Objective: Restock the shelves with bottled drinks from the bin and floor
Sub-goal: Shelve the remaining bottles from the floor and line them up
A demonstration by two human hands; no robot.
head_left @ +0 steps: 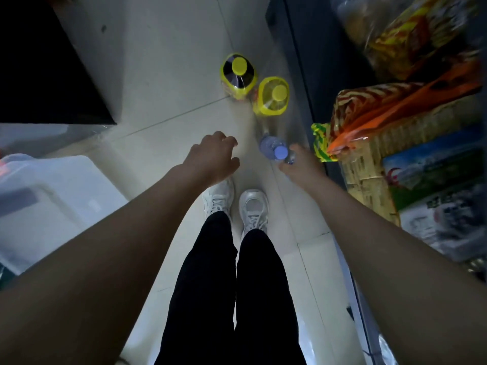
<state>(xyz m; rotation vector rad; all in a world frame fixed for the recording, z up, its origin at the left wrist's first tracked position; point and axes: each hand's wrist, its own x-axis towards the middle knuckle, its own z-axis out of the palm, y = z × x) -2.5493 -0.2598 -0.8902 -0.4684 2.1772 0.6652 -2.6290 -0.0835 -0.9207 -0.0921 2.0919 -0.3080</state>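
The right grip [303,167] clasps one blue-capped water bottle [274,150]. The left grip [213,156] is loosely curled and holds nothing. Two yellow-capped bottles [238,75] [272,96] stand on the floor [171,75].

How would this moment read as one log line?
right hand: holds water bottle | left hand: empty | yellow-capped bottles: standing on floor

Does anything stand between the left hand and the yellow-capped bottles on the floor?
Nothing visible: only bare floor lies between the left hand and the yellow-capped bottles; the blue-capped bottle is off that line.
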